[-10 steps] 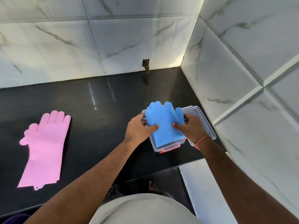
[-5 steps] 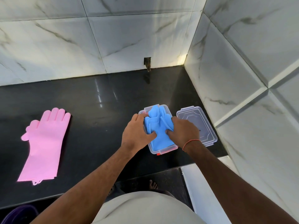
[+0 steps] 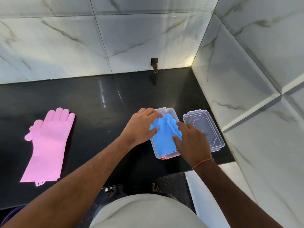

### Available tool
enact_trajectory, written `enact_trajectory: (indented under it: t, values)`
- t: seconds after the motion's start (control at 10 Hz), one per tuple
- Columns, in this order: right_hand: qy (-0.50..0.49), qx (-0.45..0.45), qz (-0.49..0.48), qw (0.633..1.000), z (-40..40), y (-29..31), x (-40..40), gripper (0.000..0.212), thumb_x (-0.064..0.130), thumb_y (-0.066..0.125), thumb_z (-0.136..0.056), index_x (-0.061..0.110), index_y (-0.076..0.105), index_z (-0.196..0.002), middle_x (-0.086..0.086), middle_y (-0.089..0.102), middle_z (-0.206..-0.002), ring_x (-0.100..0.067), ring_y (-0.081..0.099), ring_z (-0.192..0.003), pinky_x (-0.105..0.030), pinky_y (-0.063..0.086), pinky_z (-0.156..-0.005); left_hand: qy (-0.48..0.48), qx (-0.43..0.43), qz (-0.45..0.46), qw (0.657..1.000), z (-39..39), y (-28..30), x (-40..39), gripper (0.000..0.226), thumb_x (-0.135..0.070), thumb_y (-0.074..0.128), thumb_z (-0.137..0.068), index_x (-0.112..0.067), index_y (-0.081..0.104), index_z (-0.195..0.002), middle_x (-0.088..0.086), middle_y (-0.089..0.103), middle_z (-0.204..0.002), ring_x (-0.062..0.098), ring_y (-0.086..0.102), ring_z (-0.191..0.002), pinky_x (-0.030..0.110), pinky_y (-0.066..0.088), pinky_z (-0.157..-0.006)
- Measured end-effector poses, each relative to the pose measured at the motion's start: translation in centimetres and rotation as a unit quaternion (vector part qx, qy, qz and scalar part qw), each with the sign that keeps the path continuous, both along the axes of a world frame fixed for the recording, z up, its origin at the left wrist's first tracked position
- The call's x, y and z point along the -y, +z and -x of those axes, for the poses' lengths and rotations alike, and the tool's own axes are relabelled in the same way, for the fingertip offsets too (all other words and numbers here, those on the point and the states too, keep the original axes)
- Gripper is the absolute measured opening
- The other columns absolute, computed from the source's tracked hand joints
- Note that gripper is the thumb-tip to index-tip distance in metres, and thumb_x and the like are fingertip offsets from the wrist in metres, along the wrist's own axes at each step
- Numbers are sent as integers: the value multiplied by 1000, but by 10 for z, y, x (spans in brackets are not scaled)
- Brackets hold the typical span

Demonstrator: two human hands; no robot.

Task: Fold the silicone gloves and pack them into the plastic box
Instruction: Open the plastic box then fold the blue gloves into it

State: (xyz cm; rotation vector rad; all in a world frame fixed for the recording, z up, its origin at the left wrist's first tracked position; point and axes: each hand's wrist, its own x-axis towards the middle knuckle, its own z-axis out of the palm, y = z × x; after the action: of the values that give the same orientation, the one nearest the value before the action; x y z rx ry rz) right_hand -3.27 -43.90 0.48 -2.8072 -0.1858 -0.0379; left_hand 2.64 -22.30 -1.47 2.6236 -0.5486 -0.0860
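Head view, items listed left to right on the black countertop (image 3: 102,99).

Pink glove (image 3: 47,143): lies flat and unfolded at the far left, fingers pointing toward the marble wall (image 3: 65,43), cuff toward the near edge; well apart from both hands.

Left hand (image 3: 141,125): palm down, fingers spread and uncurled, tips pressing onto the left part of the blue glove; it clasps nothing.

Plastic box (image 3: 158,154): clear, lidless, with a red clip at its near end; stands right of centre, near the counter's front edge.

Blue glove (image 3: 162,140): folded, lying inside the plastic box and filling most of it, its finger end bunched toward the far wall of the box.

Right hand (image 3: 192,142): palm down, fingers extended and flat on the right part of the blue glove, pressing rather than clasping; an orange thread (image 3: 203,162) circles the wrist.

Lid (image 3: 204,129): clear, lying flat just beside the box on its right, close to the right-hand marble wall.
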Motion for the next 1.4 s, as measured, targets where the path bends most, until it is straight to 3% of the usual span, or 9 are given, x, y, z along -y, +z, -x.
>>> enact_trajectory:
  t: [0.2, 0.4, 0.7, 0.8, 0.9, 1.0, 1.1, 1.2, 1.4]
  values:
    - [-19, -120, 35, 992, -5, -14, -18, 51, 43, 67, -102, 18, 54, -144, -5, 72, -130, -22, 72, -111, -33, 54, -104, -227, -53, -157, 960, -36, 14, 28, 59, -9, 72, -101, -28, 57, -155, -5, 53, -161, 23, 51, -146, 42, 47, -118]
    - [-27, -182, 127, 975, -20, -29, -30, 54, 34, 71, -101, 14, 51, -147, -10, 69, -134, -29, 69, -118, -39, 53, -106, -272, -107, -241, 925, -57, 5, 43, 83, -4, 77, -96, -34, 43, -165, -1, 47, -167, 30, 50, -149, 47, 48, -119]
    - [8, -189, 185, 964, -35, -50, -40, 55, 28, 66, -104, 8, 48, -152, -15, 61, -144, -29, 64, -129, -39, 49, -112, -254, -156, -255, 920, -69, -10, 51, 52, -25, 68, -105, -20, 58, -155, 10, 57, -158, 35, 55, -144, 49, 43, -121]
    - [7, -194, 176, 965, -37, -51, -42, 57, 29, 69, -102, 8, 48, -151, -14, 61, -142, -29, 64, -128, -40, 49, -112, -272, -94, -266, 920, -75, -23, 52, 44, -31, 64, -106, -9, 65, -144, 18, 61, -153, 38, 55, -144, 51, 43, -120]
    - [6, -193, 166, 967, -37, -50, -42, 57, 29, 68, -103, 8, 47, -151, -14, 60, -143, -28, 64, -127, -40, 49, -112, -263, -117, -255, 923, -73, -20, 52, 42, -27, 61, -108, -9, 66, -145, 17, 59, -156, 36, 52, -147, 50, 40, -125]
    - [-2, -186, 142, 972, -33, -45, -40, 58, 29, 69, -102, 10, 47, -151, -12, 59, -143, -29, 67, -122, -40, 51, -110, -334, -63, -314, 886, -66, -6, 47, 54, -15, 71, -101, -20, 59, -154, 8, 54, -158, 33, 54, -143, 47, 44, -119]
    - [-13, -163, 115, 980, -26, -37, -37, 58, 34, 68, -101, 13, 48, -151, -8, 61, -141, -29, 70, -116, -40, 54, -107, -268, -83, -233, 931, -57, 0, 37, 63, -11, 72, -98, -32, 57, -155, -5, 53, -156, 25, 58, -135, 35, 50, -96]
    - [-24, -113, 68, 991, -21, -28, -41, 55, 49, 62, -103, 17, 52, -146, -3, 66, -137, -25, 72, -111, -38, 56, -104, -231, -32, -198, 952, -49, 9, 25, 40, -24, 65, -103, -30, 67, -143, -7, 60, -145, 21, 60, -128, 36, 56, -92]
    - [-6, 17, 25, 1000, -30, -5, -100, 38, 40, 65, -101, 18, 62, -133, -2, 68, -133, -27, 70, -105, -44, 64, -86, -148, 64, -109, 981, -41, 20, -36, 48, -25, 68, -100, -25, 61, -147, -3, 62, -147, 23, 58, -133, 40, 56, -98]
